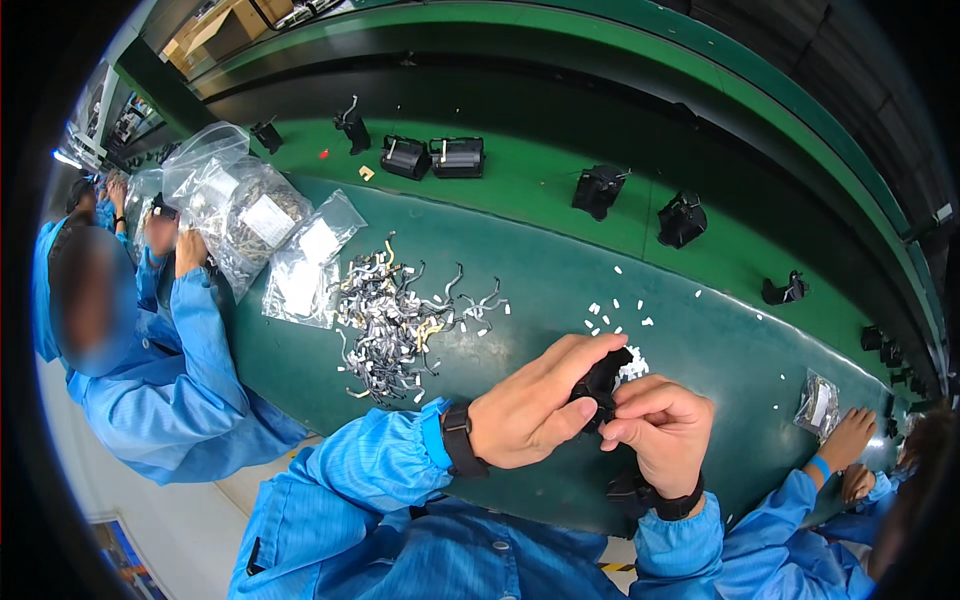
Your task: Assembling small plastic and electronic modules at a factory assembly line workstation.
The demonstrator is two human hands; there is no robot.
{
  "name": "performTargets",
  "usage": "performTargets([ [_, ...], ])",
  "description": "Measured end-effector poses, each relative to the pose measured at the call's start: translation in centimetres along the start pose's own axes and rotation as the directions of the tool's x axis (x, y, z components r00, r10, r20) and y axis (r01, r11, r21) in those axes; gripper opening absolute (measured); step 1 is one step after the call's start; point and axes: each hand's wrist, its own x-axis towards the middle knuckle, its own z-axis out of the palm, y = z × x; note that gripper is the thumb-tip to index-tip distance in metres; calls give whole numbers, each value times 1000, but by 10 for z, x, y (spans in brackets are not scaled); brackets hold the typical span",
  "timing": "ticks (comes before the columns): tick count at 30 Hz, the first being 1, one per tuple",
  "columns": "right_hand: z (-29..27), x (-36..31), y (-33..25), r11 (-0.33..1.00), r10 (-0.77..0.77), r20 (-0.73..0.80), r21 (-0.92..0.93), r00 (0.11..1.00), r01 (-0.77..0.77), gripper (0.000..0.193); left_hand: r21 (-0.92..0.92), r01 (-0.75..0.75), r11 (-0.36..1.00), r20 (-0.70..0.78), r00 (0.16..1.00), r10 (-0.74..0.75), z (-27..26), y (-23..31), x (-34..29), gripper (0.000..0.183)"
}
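In front of me, my left hand [525,408] is closed around a black plastic part [600,380], its thumb on the near side and fingers along the far side. My right hand [665,425] has thumb and fingers pinched together at the right edge of that same part. Whether a small piece sits in the pinch is hidden. Just beyond the hands lies a heap of small white pieces [634,362], with several more scattered farther out. Another black part [626,490] rests on the table by my right wrist.
Left of my hands, a tangled pile of short wire cables [385,330] covers the green table [540,260]. Clear plastic bags [255,215] stand behind it. Black housings [457,157] line the green conveyor [530,180]. Co-workers in blue sit on both sides; a small bag [818,404] lies at right.
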Motion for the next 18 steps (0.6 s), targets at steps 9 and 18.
performTargets([
  [9,3,2,2,879,-229,31,-423,973,220,18,-31,121,992,9,993,-120,-1,5,-2,72],
  [18,11,-5,-1,921,-219,-229,-369,949,123,15,-180,202,963,93,978,-188,-9,10,3,51],
])
